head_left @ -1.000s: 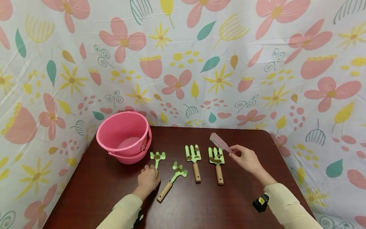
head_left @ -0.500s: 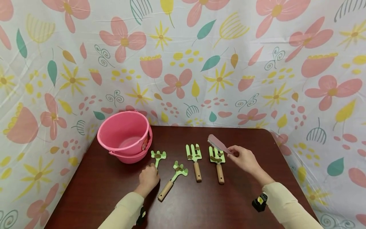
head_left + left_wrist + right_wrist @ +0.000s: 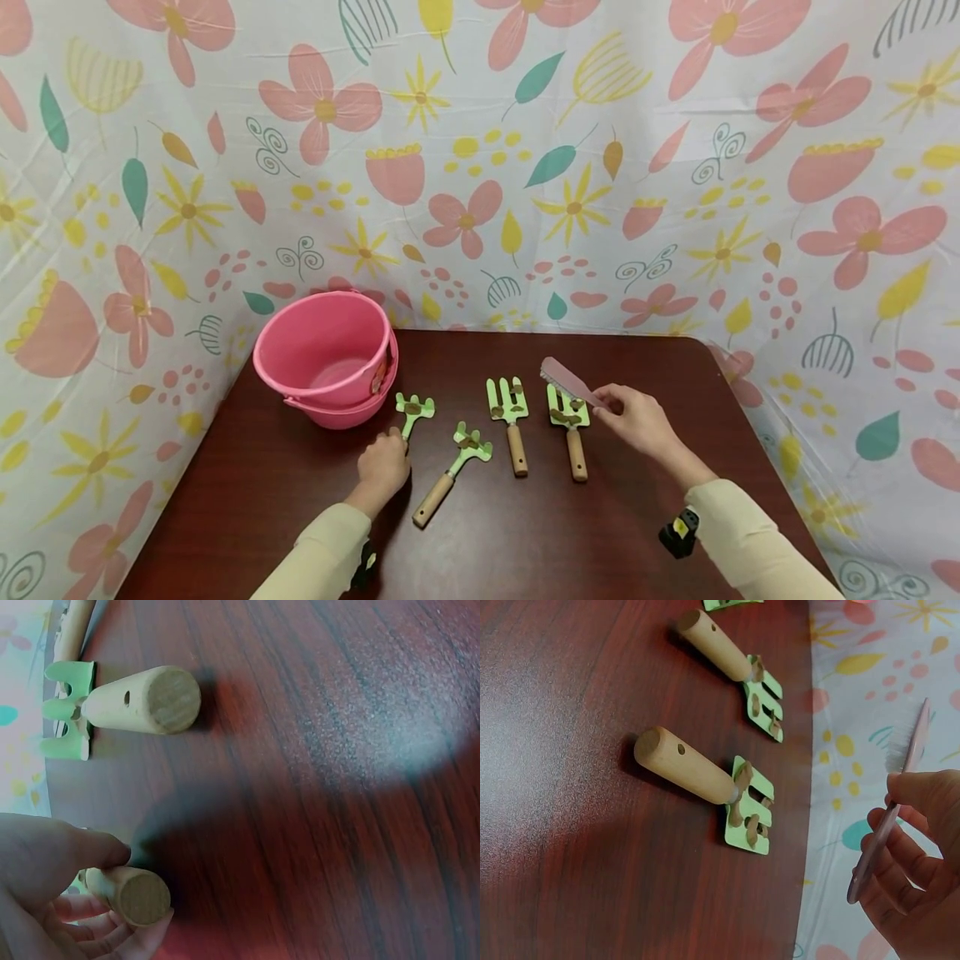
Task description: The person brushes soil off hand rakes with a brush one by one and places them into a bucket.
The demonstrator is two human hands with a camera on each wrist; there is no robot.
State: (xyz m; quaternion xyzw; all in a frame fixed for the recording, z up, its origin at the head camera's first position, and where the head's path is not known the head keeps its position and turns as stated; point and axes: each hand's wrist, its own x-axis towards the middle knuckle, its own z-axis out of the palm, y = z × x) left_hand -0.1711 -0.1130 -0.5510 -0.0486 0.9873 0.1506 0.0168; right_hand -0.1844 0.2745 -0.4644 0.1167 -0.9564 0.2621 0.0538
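My left hand (image 3: 384, 467) grips the wooden handle of a small green hand rake (image 3: 415, 406) near the pink buckets. The left wrist view shows its round handle end (image 3: 144, 898) between thumb and fingers. A pink brush (image 3: 567, 381) with pale bristles is pinched in my right hand (image 3: 636, 418), held over the tines of the right-hand green garden fork (image 3: 574, 446). In the right wrist view the brush (image 3: 885, 832) lies across the fingers, under the thumb. Brown clumps stick to the metal heads of the rakes and forks.
Two nested pink buckets (image 3: 322, 350) stand at the table's back left. A second hand rake (image 3: 442, 490) lies right of my left hand, and another garden fork (image 3: 515, 437) lies beyond it. Flowered cloth (image 3: 480, 167) hangs behind the brown table (image 3: 637, 525).
The brush has shifted slightly left and down over the right-hand fork. My left hand has closed more around the rake's handle and drawn slightly left. The other tools stay put.
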